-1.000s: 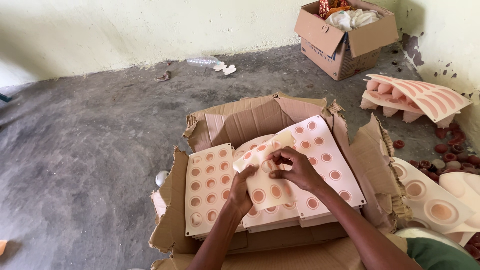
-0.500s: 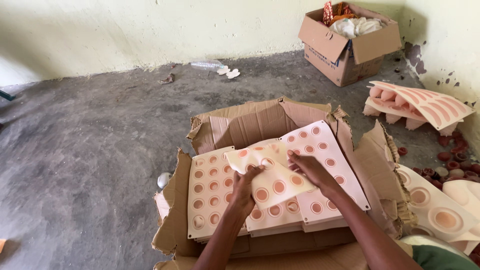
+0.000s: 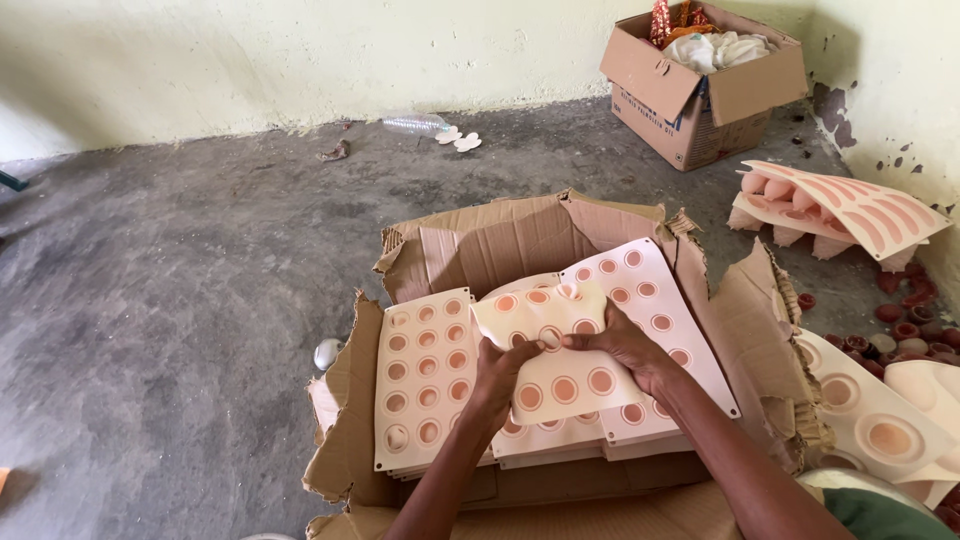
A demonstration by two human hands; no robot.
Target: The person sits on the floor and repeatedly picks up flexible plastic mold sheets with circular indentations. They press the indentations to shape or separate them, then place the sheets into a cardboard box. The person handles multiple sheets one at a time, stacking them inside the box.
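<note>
Grey concrete floor (image 3: 180, 300) fills the whole left half of the frame, rough and stained, running up to the pale wall (image 3: 300, 50) along the top. Lower centre, right under me, sits the torn cardboard box (image 3: 520, 240), flaps ripped and splayed open. Inside it lie stacks of peach silicone mould sheets (image 3: 425, 375) dotted with round cups, one stack at the left, another (image 3: 655, 310) angled toward the right. Upper right, a second cardboard box (image 3: 700, 85) stands against the corner, stuffed with cloth and wrappers. Below that, right edge, a pile of striped moulds (image 3: 850, 205) leans on the floor, with small dark red caps (image 3: 905, 320) scattered beside it. Lower right corner, bigger moulds with wide round cups (image 3: 880, 420) spill into view.

Now centre frame: I have one floppy mould sheet (image 3: 560, 365) lifted off the stacks, bending in the middle, just above the box. My left hand (image 3: 500, 375) pinches its lower left edge, fingers closed on it. My right hand (image 3: 625, 345) grips the upper right part, thumb over the top, fingers curled under.

Smallest bits: a clear plastic bottle (image 3: 415, 124) lying upper centre by the wall, 2 white scraps (image 3: 458, 140) next to it, and a small round metal lid (image 3: 328, 352) left of the box.
</note>
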